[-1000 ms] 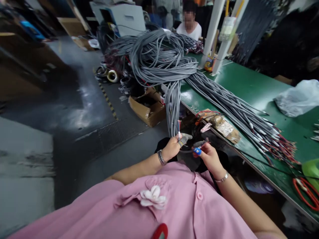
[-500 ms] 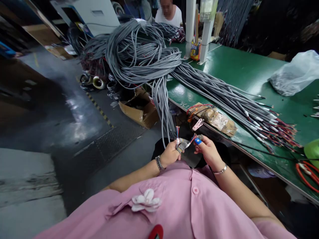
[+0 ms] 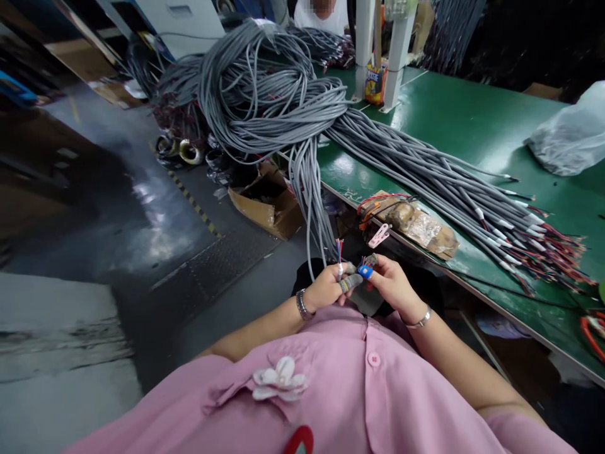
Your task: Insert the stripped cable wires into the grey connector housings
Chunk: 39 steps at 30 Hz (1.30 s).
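My left hand (image 3: 325,291), with cloth covers on some fingers, is closed on a grey cable whose fanned coloured wires (image 3: 339,250) stand up above the fingers. Thumb and index finger of my right hand (image 3: 393,287) pinch at a second small bunch of wires (image 3: 363,262) between the two hands; the fingers partly hide it. Blue tape (image 3: 365,272) wraps my right thumb. Behind my left hand a bundle of grey cables (image 3: 309,195) hangs down over the table edge.
On the green table (image 3: 454,120) lie a long row of cables with stripped ends (image 3: 510,233), a taped cardboard piece (image 3: 425,230), a pink clip (image 3: 379,236) and a plastic bag (image 3: 567,142). An open cardboard box (image 3: 267,205) sits below. A co-worker (image 3: 324,19) is across the table.
My right hand has moved slightly left, closer to my left hand, and its fingers now cover more of the wire bunch. The camera view has shifted a little.
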{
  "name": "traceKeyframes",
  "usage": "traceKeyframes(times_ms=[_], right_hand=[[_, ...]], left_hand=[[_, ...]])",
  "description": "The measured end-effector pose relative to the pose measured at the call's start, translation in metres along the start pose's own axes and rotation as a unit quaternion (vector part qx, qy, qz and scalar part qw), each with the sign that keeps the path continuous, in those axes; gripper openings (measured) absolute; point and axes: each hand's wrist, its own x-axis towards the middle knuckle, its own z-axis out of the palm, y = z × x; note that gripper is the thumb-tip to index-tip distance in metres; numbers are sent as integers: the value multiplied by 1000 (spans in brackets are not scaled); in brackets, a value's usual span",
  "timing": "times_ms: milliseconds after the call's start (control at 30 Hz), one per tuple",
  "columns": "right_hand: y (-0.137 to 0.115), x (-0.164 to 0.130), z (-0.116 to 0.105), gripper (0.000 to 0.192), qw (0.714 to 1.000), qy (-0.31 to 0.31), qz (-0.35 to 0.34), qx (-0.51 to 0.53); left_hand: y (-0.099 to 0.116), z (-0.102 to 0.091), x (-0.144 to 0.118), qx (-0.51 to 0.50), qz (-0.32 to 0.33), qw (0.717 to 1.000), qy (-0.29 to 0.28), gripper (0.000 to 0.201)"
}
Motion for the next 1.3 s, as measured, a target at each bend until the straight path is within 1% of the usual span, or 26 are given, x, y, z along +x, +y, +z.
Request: traceKeyframes(times_ms=[100,200,267,367,467,567,733,833,967,1100,1167,1300], right_hand=[[0,0,0,33,1000,27,12,-11],[1,-2,1,35,998,55,16,-17],[1,-4,2,35,998,56,15,-14],[2,-7,3,34,999,48,20,-10],[3,-8,4,34,999,46,24,-5],[0,-7,2,32,999,48,18,-8],[-8,-3,5,34,999,45,1,-27],[-10,-1,10,33,999,50,0,-6],[-4,-2,13,32,997,71,12,20],[4,-6,15,29,994,101,22,47],[7,-6,16,28,992,105,21,64],[5,-5,16,27,992,97,11,75]], left_hand=[[2,0,-1,-21,-4,999,37,35],[0,3,1,-74,-2,993,92,35],[-2,5,2,-105,4,987,120,34],[-4,7,3,-132,15,981,140,32],[-3,7,3,-131,11,981,142,32],[0,6,1,-104,8,985,137,34],[1,8,-3,-67,8,991,113,35],[1,10,-5,-50,0,993,103,34],[1,11,-8,-25,9,994,110,33],[-1,12,-9,-29,19,991,129,33],[0,13,-9,-36,21,990,132,32],[1,13,-8,-40,24,992,117,28]])
